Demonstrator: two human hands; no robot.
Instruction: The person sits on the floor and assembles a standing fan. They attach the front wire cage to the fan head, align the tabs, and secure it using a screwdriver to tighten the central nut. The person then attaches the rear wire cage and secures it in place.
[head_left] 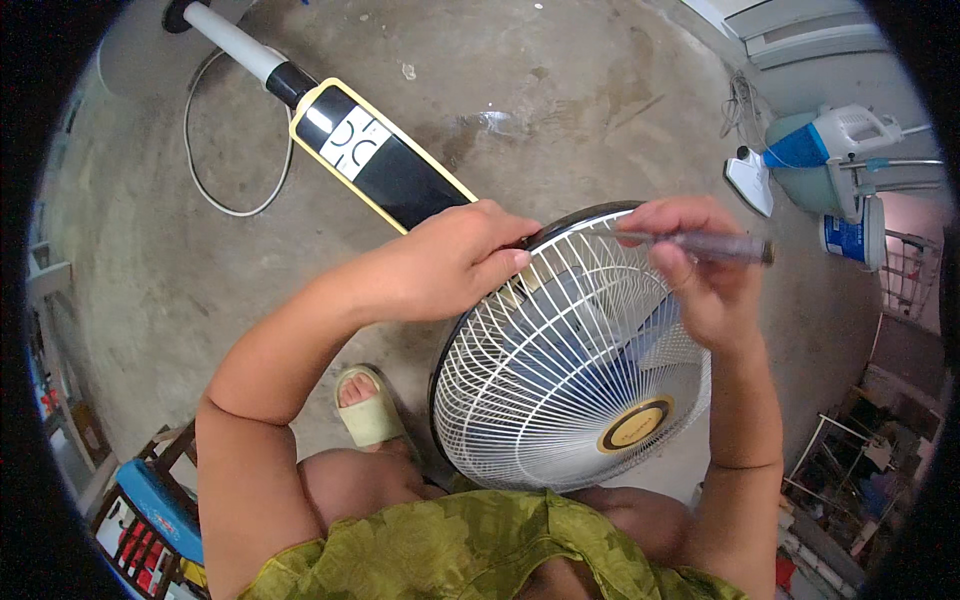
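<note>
A standing fan's round head lies in front of my lap, its white wire grille [545, 345] facing up toward me. A dark rim band [590, 215] runs round the grille, and a gold and black badge [637, 425] marks its centre. My left hand [450, 258] grips the far left part of the rim, thumb over the wires. In my right hand [710, 285] is a screwdriver [725, 247] with a translucent handle. Its shaft points left across the grille near the far rim; the tip's exact contact is hard to make out. Bluish blades show through the wires.
Away to the far left stretch the fan's black control panel [375, 165] with yellow edging and its white pole [235, 42]. A white cord [188, 150] loops on the concrete floor. A blue and white vacuum cleaner [800, 145] and a bucket [855, 235] stand at right, a blue-topped stool [160, 505] at lower left.
</note>
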